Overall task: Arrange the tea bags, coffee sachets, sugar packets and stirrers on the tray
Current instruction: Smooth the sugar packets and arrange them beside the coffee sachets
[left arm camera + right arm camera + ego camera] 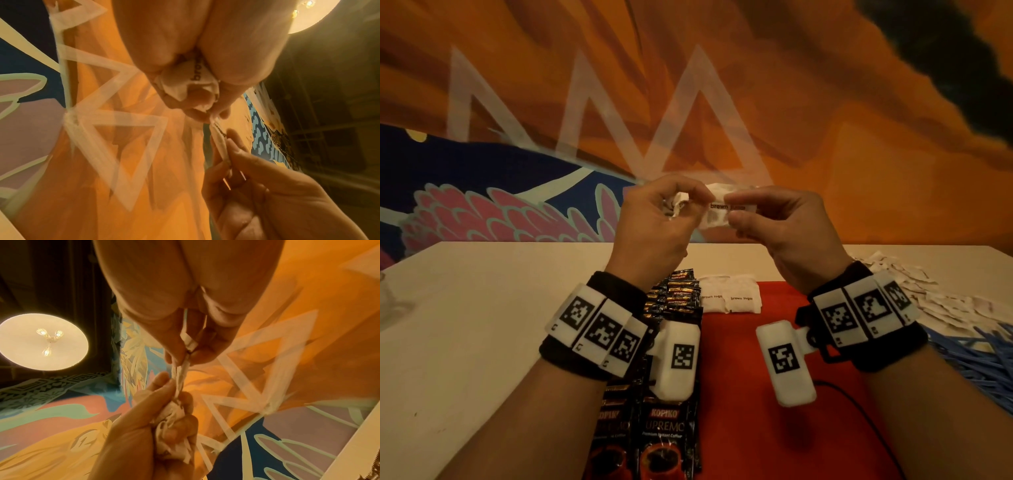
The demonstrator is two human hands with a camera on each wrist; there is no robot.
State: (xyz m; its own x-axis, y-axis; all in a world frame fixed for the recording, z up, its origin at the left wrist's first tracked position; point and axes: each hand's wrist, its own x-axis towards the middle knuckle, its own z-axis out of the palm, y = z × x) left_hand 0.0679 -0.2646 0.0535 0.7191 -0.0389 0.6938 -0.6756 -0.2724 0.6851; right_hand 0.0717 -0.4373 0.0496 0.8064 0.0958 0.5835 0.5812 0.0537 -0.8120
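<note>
Both hands are raised above the table. My left hand (671, 205) grips a crumpled bunch of white sugar packets (679, 202); the left wrist view shows that bunch (185, 84) squeezed between its curled fingers. My right hand (736, 209) pinches one end of a packet printed "brown sugar" (717, 214), which stretches between the two hands (182, 369). Below lies the red tray (739, 377). Two brown sugar packets (729, 299) lie side by side at its far edge. Black coffee sachets (664, 428) lie in a row along its left side.
A loose pile of white packets (928, 291) covers the table to the right of the tray, with a heap of blue stirrers (979, 359) nearer to me. A thin black cable (859, 411) crosses the tray's right part. A painted wall stands behind the table.
</note>
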